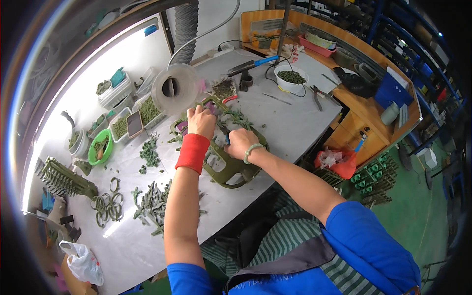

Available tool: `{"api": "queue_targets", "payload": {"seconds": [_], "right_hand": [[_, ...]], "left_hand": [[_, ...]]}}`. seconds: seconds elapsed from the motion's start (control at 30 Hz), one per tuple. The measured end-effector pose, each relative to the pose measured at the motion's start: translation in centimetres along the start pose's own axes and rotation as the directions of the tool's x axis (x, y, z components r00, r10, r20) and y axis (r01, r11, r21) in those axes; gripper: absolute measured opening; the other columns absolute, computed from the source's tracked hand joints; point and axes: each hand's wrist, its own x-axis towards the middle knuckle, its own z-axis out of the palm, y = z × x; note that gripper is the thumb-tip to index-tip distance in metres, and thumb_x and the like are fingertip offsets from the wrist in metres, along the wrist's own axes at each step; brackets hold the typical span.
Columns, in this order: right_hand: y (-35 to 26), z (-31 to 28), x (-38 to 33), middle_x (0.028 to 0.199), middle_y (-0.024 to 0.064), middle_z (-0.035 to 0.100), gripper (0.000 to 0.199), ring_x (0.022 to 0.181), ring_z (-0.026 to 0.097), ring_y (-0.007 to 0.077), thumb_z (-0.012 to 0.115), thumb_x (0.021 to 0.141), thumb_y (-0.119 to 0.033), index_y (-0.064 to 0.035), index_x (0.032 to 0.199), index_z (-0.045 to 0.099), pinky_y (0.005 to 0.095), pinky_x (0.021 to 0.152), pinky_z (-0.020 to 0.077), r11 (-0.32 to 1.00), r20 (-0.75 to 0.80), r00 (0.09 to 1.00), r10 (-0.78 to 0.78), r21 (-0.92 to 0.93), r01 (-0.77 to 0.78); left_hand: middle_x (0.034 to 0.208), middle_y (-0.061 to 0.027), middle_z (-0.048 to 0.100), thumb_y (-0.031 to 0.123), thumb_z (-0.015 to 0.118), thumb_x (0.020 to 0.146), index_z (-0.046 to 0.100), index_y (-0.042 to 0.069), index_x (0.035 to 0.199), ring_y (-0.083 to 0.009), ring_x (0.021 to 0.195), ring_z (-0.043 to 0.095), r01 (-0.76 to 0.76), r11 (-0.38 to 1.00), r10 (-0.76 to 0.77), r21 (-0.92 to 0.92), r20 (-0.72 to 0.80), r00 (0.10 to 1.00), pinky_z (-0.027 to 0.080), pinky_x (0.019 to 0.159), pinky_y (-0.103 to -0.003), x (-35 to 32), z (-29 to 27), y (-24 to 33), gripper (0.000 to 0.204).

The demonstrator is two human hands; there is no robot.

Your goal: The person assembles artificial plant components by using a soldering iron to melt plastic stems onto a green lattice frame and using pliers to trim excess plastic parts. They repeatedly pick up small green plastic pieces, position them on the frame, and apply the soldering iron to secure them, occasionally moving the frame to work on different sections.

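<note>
An olive-green frame [227,169] with rounded openings lies on the table in front of me. My left hand [200,123], with a red band at its wrist, is closed on the frame's upper left part, its fingers curled over the edge. Inside the frame's outline, my right hand [241,143] is closed around a small tool with a blue handle [226,138]. Its working end is hidden among green bits. Loose green pieces [237,118] lie over the far part of the frame. Purple patches show through near my left fingers.
Grey-green sticks [153,205] and rings [107,207] are piled at left. Behind them stand a green bowl [100,147], tubs of green pieces [148,111] and a phone [134,124]. A white bowl [291,78], pliers [317,98] and a blue-handled iron [253,65] lie farther right.
</note>
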Motion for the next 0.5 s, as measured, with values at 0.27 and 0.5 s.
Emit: {"api": "queue_targets", "payload": {"seconds": [0.27, 0.5], "right_hand": [[2.4, -2.9, -5.5, 0.091, 0.0242, 0.07, 0.048, 0.078, 0.07, 0.0349, 0.074, 0.078, -0.035, 0.007, 0.1, 0.068, 0.0434, 0.071, 0.0564, 0.984, 0.058, 0.982, -0.177, 0.034, 0.176], [10.6, -9.7, -7.8, 0.088, 0.0033, 0.06, 0.044, 0.067, 0.051, 0.0076, 0.066, 0.092, -0.033, 0.0031, 0.117, 0.063, 0.0222, 0.055, 0.0392, 0.165, 0.3, 0.952, -0.061, 0.944, -0.287]], "left_hand": [[0.097, 0.0012, 0.068, 0.02, 0.078, 0.076, 0.076, 0.016, 0.099, -0.0215, 0.104, 0.057, 0.045, 0.967, -0.085, -0.252, -0.15, 0.985, 0.035, 0.098, -0.043, -4.2, -6.9, -1.5, 0.023], [0.089, 0.0033, 0.066, 0.018, 0.08, 0.076, 0.075, 0.019, 0.093, -0.0217, 0.099, 0.056, 0.319, 0.887, -0.218, -0.334, 0.306, 0.927, 0.036, 0.093, -0.042, -16.3, -12.5, -2.0, 0.018]]}}
